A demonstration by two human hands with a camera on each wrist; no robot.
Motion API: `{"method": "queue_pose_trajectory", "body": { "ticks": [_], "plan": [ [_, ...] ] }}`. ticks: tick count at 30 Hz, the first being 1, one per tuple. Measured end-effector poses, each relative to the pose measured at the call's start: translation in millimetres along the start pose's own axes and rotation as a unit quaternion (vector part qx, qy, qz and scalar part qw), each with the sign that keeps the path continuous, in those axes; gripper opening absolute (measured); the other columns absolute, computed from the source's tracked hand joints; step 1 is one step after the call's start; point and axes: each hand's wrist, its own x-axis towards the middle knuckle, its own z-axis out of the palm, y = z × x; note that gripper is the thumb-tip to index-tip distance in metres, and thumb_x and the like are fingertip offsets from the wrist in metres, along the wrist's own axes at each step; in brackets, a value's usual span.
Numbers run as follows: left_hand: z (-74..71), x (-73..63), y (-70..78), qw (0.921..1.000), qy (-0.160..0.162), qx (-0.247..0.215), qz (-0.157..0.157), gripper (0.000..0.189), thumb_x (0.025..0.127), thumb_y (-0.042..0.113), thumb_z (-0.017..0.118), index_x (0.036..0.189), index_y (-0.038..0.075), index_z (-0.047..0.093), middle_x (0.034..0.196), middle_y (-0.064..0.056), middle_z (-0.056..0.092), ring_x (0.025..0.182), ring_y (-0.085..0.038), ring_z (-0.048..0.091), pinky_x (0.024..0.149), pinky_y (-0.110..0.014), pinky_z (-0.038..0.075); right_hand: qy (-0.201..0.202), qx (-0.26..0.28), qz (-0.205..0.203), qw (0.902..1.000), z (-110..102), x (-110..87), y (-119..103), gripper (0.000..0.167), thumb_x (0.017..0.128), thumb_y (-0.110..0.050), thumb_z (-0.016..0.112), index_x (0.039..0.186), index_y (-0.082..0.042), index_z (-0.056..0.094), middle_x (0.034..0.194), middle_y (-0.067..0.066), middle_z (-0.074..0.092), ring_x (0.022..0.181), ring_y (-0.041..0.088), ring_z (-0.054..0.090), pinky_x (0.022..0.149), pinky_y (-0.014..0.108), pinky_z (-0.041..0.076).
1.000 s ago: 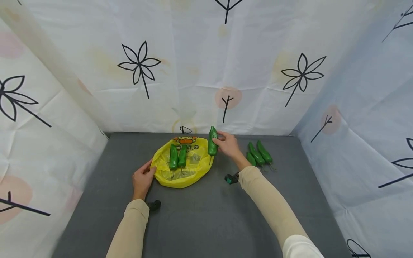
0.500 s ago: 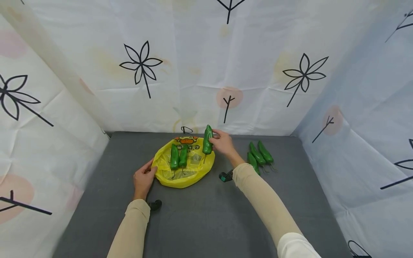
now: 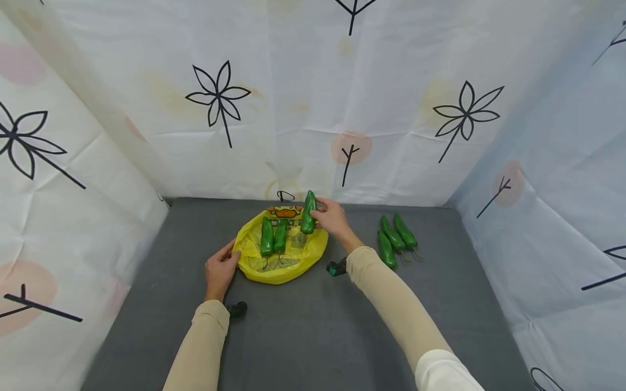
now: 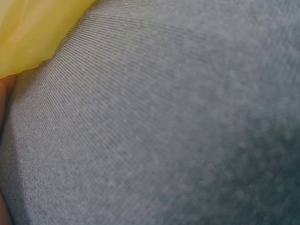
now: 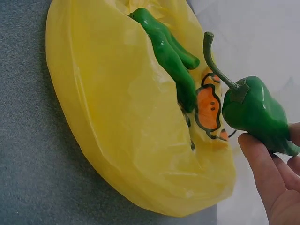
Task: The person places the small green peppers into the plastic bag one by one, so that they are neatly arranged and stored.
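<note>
A yellow plastic bag (image 3: 254, 269) with its mouth spread wide lies on the table, two green peppers (image 3: 267, 237) side by side in it. My left hand (image 3: 220, 270) pinches the bag's left rim between thumb and fingers. Between the thumb and fingers of my right hand (image 3: 332, 217) is a third green pepper (image 5: 258, 112), held over the bag's right back part, its stem end toward me. In the left wrist view only a corner of the bag (image 4: 33, 33) and a sliver of the hand show.
Three more green peppers (image 3: 386, 250) lie together on the grey table (image 3: 303, 336), right of the bag. White cloth walls (image 3: 293, 108) with printed leaves stand at the back and both sides. The right forearm passes just in front of those peppers.
My right hand has carried its pepper a little to the left, from the bag's right edge to over the bag. The left hand keeps its hold on the rim.
</note>
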Motion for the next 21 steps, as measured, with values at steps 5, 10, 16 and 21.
{"method": "queue_pose_trajectory", "body": {
  "ticks": [5,10,16,21],
  "plan": [
    [-0.4,-0.2,0.6,1.0000,-0.002,0.000,0.004,0.041,0.095,0.035,0.071,0.136,0.031,0.067,0.118,-0.010,0.074,0.076,0.003,0.064,0.068,-0.012,0.053,-0.007,0.002,0.009,0.9999,7,2.7,2,0.057,0.102,-0.015,0.062,0.156,-0.014,0.044,0.143,0.024,0.058,0.120,0.040,0.067,0.093,0.052,0.058],
    [-0.7,0.1,-0.3,1.0000,-0.002,0.003,0.002,0.041,0.095,0.036,0.071,0.136,0.033,0.067,0.118,-0.008,0.074,0.076,0.002,0.065,0.069,-0.012,0.053,-0.015,-0.006,0.008,0.9998,15,5.5,4,0.057,0.102,-0.017,0.063,0.156,-0.015,0.043,0.142,0.023,0.059,0.117,0.038,0.068,0.092,0.051,0.059],
    [0.0,0.8,-1.2,1.0000,0.001,0.007,0.005,0.041,0.095,0.036,0.071,0.136,0.033,0.067,0.118,-0.010,0.074,0.075,0.002,0.064,0.068,-0.012,0.052,-0.022,-0.008,0.004,0.9997,26,7.4,6,0.057,0.101,-0.017,0.064,0.155,-0.014,0.045,0.139,0.022,0.062,0.114,0.036,0.070,0.090,0.051,0.060],
    [1.2,0.2,-0.4,1.0000,0.003,0.001,0.009,0.039,0.095,0.035,0.071,0.135,0.033,0.068,0.115,-0.011,0.075,0.073,0.002,0.064,0.067,-0.012,0.052,-0.018,-0.016,0.008,0.9997,34,7.6,9,0.058,0.101,-0.016,0.065,0.155,-0.013,0.045,0.138,0.022,0.064,0.110,0.035,0.072,0.089,0.051,0.060]
  ]
}}
